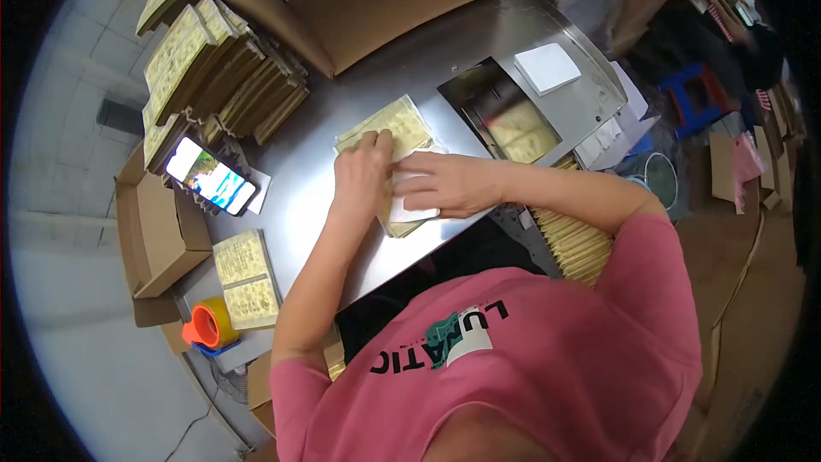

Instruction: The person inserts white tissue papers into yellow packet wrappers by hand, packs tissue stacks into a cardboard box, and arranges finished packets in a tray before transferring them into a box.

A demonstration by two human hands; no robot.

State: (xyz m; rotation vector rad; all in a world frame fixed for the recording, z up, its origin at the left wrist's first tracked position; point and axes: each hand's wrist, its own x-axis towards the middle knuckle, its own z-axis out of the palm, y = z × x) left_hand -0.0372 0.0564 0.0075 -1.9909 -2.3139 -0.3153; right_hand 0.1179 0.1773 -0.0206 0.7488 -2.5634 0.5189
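Note:
A flat packet printed in pale yellow (400,124) lies on the metal tabletop, seemingly in a clear sleeve. My left hand (363,169) is closed at its left side, with bent fingers gripping the packet. From the right, my right hand (453,184) reaches across with its fingers over a white card (414,209) on the packet, holding it there. My thumb and the undersides of my fingers are partly hidden. Both hands are side by side, almost touching.
Tall stacks of yellow printed packs (184,47) stand at the left behind a lit phone (212,175). An open carton (393,8) is at the back. White cards (547,67) lie right, near a dark-edged slot (500,111). Orange-yellow tape (211,323) sits lower left.

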